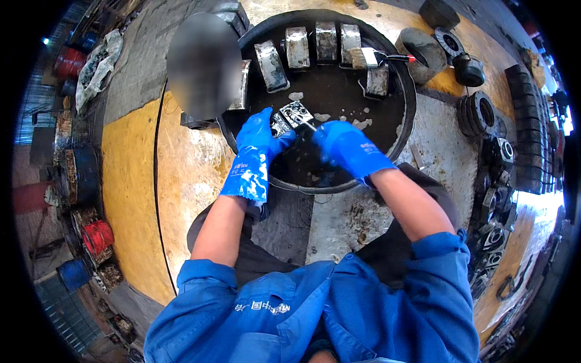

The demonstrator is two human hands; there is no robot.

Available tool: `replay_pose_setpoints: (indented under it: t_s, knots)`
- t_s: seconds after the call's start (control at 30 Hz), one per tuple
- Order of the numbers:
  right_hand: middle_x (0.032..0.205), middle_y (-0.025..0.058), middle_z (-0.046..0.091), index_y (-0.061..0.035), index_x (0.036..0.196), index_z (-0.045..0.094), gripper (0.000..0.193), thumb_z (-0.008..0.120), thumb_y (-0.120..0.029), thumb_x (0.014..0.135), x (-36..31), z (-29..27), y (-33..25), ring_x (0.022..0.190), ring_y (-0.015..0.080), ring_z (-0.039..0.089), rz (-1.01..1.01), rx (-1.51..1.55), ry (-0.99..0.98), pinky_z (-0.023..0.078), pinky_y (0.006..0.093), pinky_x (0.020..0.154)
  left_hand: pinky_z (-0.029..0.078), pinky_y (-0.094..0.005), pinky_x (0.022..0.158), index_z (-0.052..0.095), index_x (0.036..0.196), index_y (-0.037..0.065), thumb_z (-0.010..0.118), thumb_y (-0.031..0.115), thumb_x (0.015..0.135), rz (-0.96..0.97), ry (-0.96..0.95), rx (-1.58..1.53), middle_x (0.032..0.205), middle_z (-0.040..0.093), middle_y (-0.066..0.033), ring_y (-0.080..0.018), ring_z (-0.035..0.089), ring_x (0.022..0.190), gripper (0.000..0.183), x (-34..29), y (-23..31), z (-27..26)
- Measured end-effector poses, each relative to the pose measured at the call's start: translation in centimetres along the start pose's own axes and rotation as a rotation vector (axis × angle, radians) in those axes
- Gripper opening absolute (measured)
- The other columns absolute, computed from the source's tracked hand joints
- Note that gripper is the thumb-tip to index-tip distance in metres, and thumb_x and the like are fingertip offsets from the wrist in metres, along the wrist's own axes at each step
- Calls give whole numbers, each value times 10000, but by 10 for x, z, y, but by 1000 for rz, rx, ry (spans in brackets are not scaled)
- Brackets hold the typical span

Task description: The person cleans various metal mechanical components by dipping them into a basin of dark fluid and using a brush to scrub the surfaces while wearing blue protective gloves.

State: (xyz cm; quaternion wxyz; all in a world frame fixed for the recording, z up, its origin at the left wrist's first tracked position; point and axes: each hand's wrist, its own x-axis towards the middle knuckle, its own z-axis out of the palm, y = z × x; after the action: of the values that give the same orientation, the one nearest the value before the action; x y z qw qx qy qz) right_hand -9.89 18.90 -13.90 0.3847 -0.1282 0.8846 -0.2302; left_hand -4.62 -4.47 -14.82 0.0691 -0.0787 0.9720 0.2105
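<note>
My left hand (256, 134), in a blue rubber glove, is closed around a machined metal block (296, 113) with round holes in its face. It holds the block above a wide round black basin (409, 112) of dark liquid. My right hand (348, 148), gloved alike, is closed on a thin metal rod-like tool (311, 126), whose far end meets the block's near right edge. The glove hides the tool's other end, so its kind does not show. The right glove is slightly smeared by motion.
Several wet metal blocks (297, 48) stand along the basin's far inner wall. A paintbrush (393, 57) lies across them at the right. Beyond the rim stands an open metal cylinder (422, 55). Ring-shaped parts (478, 113) lie at right; a red drum-like object (97, 236) is at left.
</note>
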Motion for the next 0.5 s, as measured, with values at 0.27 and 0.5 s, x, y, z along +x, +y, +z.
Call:
replay_pose_setpoints:
  t_s: [0.27,0.5]
  knots:
    - [876,167,778,-90,1120,784,286,629,-301,1006,-3,10,14,727,315,757,-90,75,105,610,449,658,491,-498,1118,533,1518,48,835,656,748,46,-11,31,1407,631,-268,-432,611,1303,1027,2,1,1]
    - [869,159,788,-112,1122,787,278,617,-307,1020,6,6,7,690,275,762,-56,-29,4,613,433,621,493,-490,1120,542,1513,54,850,633,747,46,2,7,1404,636,-256,-423,615,1301,1009,4,4,1]
